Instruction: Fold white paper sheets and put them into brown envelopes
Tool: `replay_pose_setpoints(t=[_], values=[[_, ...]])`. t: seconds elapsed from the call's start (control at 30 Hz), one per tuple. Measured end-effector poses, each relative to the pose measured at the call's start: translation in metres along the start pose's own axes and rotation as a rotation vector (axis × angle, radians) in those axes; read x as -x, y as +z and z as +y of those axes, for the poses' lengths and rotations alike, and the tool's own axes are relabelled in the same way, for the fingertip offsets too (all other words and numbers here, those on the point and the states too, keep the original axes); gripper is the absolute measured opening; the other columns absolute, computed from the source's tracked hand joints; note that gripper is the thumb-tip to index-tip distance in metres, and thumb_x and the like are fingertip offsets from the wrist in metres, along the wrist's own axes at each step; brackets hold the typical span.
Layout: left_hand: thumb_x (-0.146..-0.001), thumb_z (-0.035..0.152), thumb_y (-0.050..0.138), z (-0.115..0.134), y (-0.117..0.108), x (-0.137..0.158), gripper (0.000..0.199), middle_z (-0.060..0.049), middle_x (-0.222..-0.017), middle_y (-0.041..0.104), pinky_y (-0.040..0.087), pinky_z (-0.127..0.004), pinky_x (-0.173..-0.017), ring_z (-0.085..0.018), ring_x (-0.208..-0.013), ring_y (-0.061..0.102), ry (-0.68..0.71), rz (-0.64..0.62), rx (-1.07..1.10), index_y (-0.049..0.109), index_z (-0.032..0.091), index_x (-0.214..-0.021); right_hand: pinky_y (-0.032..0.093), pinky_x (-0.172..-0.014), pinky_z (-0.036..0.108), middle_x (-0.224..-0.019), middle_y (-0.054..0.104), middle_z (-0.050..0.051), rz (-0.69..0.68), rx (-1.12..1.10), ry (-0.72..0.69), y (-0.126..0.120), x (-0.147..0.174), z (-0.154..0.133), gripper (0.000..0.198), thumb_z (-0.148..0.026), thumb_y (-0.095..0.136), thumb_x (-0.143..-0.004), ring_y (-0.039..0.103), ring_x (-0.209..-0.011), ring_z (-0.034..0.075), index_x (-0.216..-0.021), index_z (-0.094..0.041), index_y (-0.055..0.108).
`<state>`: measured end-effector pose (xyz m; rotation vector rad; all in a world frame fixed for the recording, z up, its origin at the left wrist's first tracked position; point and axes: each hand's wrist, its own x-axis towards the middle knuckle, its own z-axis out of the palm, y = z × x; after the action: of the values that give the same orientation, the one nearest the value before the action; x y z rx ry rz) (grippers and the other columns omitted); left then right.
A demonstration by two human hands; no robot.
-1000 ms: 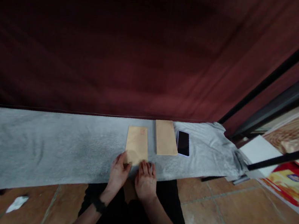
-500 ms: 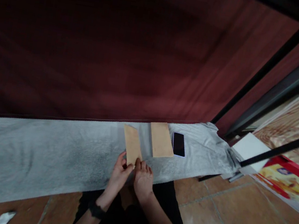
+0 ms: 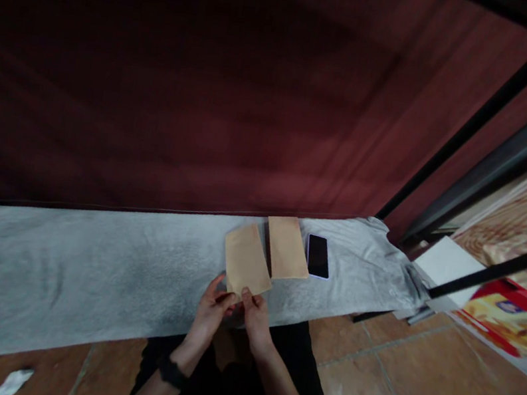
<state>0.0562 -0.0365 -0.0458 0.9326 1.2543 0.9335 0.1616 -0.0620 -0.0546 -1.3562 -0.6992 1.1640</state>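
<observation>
Both my hands hold one flat piece of brown paper (image 3: 248, 259) by its near edge, above the grey cloth. Whether it is a single sheet, an envelope or a flat bag I cannot tell. My left hand (image 3: 214, 304) pinches the near left corner between thumb and fingers. Right beside it, my right hand (image 3: 254, 314) grips the near edge, thumb on top and fingers hidden beneath. A neat stack of brown paper (image 3: 288, 249) of similar size lies just to the right, partly bordered by the held piece.
A phone (image 3: 318, 256) with a dark screen lies right of the stack. Grey cloth (image 3: 104, 272) covers the long narrow surface, backed by a dark red curtain (image 3: 235, 125). At the right are a black metal bar (image 3: 471, 131), a white box (image 3: 449, 262) and a red-yellow carton (image 3: 514, 327).
The held paper now shows a wider face and has shifted right, towards the stack. My right hand has turned, its thumb now on top of the paper's near edge. The left hand keeps its pinch.
</observation>
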Motion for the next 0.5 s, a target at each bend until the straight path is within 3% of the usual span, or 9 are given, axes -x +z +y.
replay_pose_setpoints(t=[0.07, 0.17, 0.3, 0.4, 0.43, 0.5], values=[[-0.069, 0.035, 0.075, 0.004, -0.005, -0.001, 0.084, 0.000, -0.078, 0.070, 0.051, -0.024, -0.053, -0.015, -0.060, 0.066, -0.008, -0.001, -0.006, 0.042, 0.016, -0.144, 0.052, -0.055, 0.029, -0.058, 0.064, 0.002, 0.008, -0.048, 0.084, -0.002, -0.001, 0.002, 0.059, -0.077, 0.064, -0.070, 0.061, -0.054, 0.016, -0.069, -0.018, 0.062], [-0.072, 0.030, 0.068, 0.008, -0.012, -0.007, 0.079, 0.003, -0.074, 0.066, 0.043, -0.020, -0.044, -0.012, -0.052, 0.061, 0.019, 0.017, -0.057, 0.040, 0.016, -0.145, 0.051, -0.050, 0.026, -0.061, 0.065, 0.001, 0.004, -0.119, 0.198, -0.011, 0.000, 0.003, 0.060, -0.076, 0.069, -0.064, 0.059, -0.050, 0.014, -0.076, -0.018, 0.060], [-0.074, 0.023, 0.060, 0.002, -0.022, -0.018, 0.064, 0.006, -0.069, 0.059, 0.037, -0.019, -0.038, -0.010, -0.045, 0.056, 0.011, 0.057, -0.181, 0.048, 0.016, -0.136, 0.048, -0.043, 0.025, -0.056, 0.063, 0.000, -0.139, 0.107, 0.261, -0.034, 0.008, 0.004, 0.053, -0.071, 0.053, -0.082, 0.057, -0.043, 0.014, -0.079, -0.018, 0.060], [-0.075, 0.023, 0.059, -0.006, -0.026, -0.023, 0.055, 0.007, -0.067, 0.058, 0.037, -0.019, -0.038, -0.009, -0.043, 0.055, 0.008, 0.042, -0.266, 0.055, 0.019, -0.130, 0.057, -0.061, 0.032, -0.073, 0.072, 0.006, -0.115, 0.467, -0.128, -0.045, 0.013, 0.001, 0.045, -0.051, 0.038, -0.098, 0.069, -0.066, 0.019, -0.089, -0.018, 0.067], [-0.076, 0.023, 0.059, -0.008, -0.027, -0.024, 0.053, 0.007, -0.065, 0.058, 0.037, -0.019, -0.039, -0.010, -0.042, 0.055, 0.022, 0.039, -0.293, 0.056, 0.020, -0.129, 0.059, -0.075, 0.035, -0.089, 0.075, 0.008, -0.096, 0.598, -0.303, -0.046, 0.014, -0.001, 0.041, -0.043, 0.036, -0.101, 0.071, -0.083, 0.021, -0.099, -0.019, 0.069], [-0.078, 0.022, 0.057, -0.011, -0.029, -0.024, 0.051, 0.006, -0.063, 0.060, 0.041, -0.021, -0.041, -0.011, -0.043, 0.055, 0.072, 0.036, -0.366, 0.057, 0.020, -0.129, 0.050, -0.102, 0.040, -0.122, 0.070, 0.010, -0.082, 0.864, -0.581, -0.045, 0.015, 0.000, 0.037, -0.031, 0.036, -0.102, 0.064, -0.116, 0.022, -0.123, -0.021, 0.065]])
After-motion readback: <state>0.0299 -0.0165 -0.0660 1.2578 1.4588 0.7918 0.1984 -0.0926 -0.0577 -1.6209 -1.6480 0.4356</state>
